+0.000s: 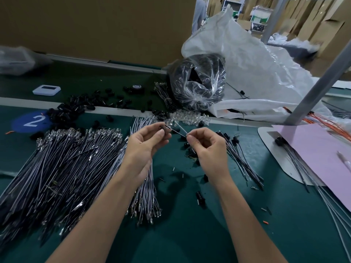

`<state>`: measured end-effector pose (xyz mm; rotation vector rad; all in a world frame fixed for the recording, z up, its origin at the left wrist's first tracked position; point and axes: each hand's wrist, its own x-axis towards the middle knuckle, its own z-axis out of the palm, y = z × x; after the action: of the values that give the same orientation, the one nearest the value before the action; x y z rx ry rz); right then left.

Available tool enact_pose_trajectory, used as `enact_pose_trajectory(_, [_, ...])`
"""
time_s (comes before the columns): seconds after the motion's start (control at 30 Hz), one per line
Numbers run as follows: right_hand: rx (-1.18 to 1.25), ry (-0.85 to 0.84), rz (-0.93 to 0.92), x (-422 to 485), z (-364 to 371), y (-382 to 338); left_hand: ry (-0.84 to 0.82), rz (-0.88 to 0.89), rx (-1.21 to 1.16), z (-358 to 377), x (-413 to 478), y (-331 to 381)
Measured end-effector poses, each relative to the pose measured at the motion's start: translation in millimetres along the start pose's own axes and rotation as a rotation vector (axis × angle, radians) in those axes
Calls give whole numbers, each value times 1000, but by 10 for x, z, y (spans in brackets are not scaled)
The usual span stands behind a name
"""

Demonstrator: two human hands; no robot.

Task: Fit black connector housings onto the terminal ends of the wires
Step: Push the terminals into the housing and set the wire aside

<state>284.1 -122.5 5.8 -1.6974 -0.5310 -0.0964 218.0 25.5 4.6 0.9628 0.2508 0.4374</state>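
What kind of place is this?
Probably a factory wire-assembly line: heaps of cut wires on a green bench, loose black housings, a blue number marker for the station, and cardboard boxes stacked behind.

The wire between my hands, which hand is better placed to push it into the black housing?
Probably right. The right hand pinches the wire, whose far end points at the black housing held by the left hand, so the right can push while the left steadies.
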Motion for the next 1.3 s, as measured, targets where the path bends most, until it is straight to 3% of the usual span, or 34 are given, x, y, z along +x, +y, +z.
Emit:
enact_pose_trajectory(0.23, [-36,-16,1,-14,27,-13,52,12,-201,-14,10,36])
enact_pose_trajectory(0.6, [-53,15,-9,-27,63,5,-43,30,-109,46,-16,-34])
enact_pose_trajectory(1.3, [7,2,-20,-51,102,-22,-51,123,-90,46,-25,-46])
